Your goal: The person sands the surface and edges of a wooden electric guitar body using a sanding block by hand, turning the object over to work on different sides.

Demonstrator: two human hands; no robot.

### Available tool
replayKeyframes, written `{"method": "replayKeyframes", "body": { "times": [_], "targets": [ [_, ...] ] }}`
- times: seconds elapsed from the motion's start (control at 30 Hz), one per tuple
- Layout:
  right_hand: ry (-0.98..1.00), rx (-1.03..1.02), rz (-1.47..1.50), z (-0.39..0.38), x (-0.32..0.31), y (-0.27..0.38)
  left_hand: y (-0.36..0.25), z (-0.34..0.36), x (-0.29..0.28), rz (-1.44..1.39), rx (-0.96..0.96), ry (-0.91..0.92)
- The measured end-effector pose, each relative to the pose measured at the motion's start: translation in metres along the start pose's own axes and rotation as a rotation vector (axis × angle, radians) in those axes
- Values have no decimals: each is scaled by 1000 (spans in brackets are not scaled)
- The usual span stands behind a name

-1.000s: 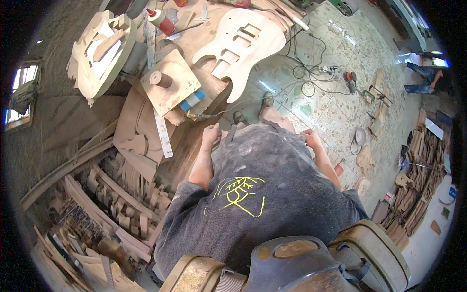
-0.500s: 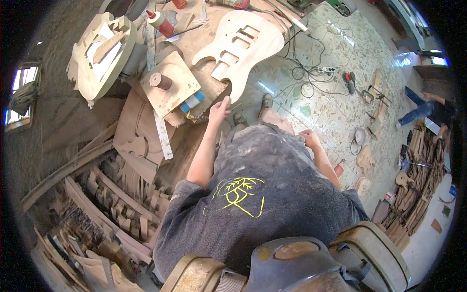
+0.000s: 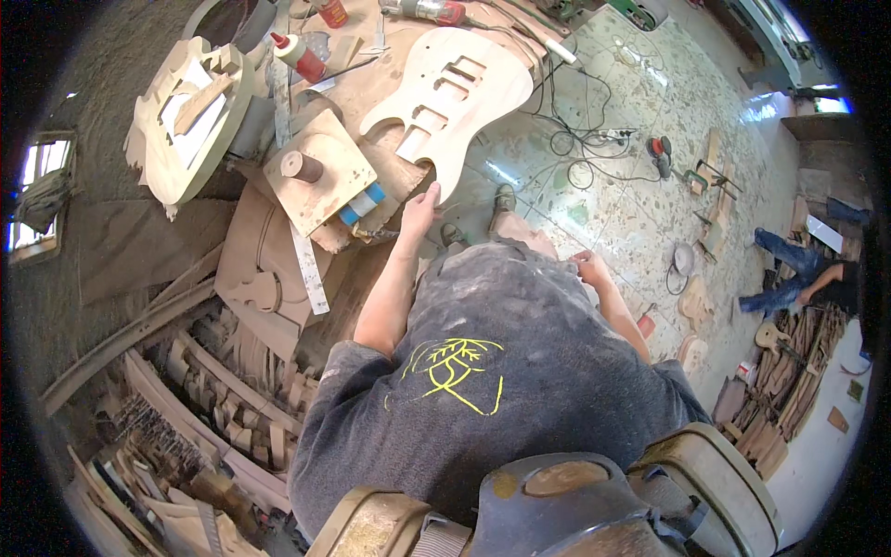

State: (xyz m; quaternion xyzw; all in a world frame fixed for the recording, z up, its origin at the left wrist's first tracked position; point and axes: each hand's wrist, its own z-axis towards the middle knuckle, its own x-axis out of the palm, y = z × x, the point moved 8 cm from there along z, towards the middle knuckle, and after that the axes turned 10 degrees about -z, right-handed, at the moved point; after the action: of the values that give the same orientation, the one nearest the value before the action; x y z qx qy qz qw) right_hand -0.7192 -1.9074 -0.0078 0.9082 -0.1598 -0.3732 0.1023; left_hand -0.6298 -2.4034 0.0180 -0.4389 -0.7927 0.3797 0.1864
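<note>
A pale wooden guitar body [image 3: 492, 88], with rectangular cutouts in its face, lies on the workbench ahead of me. My left hand [image 3: 421, 212] grips the near horn of it, thumb on top and fingers hidden underneath. At the right side of my dusty dark shirt, my right hand [image 3: 587, 266] hangs with its fingers curled together; whatever they may hold cannot be made out. Left of the guitar body sits a square wooden block with a round knob [image 3: 302, 167]. A strip of blue tape [image 3: 362, 203] shows at its edge.
A white-and-red glue bottle [image 3: 299, 58], a power tool [image 3: 425, 9] and a second guitar-shaped piece [image 3: 193, 121] are at the back and left. Cables [image 3: 580, 148] and a sander [image 3: 660, 156] lie on the floor. Another person [image 3: 807, 274] is at far right.
The view has shifted slightly, so the bench things appear a little to the left. My left hand keeps its hold on the guitar body. The person at right has moved nearer.
</note>
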Motion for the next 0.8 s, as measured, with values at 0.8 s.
{"method": "replayKeyframes", "body": {
  "times": [0.8],
  "targets": [
    [-48, -141, 19, 2, 6, 17, -153, -50, 36, 358, 797, -166]
  ]
}}
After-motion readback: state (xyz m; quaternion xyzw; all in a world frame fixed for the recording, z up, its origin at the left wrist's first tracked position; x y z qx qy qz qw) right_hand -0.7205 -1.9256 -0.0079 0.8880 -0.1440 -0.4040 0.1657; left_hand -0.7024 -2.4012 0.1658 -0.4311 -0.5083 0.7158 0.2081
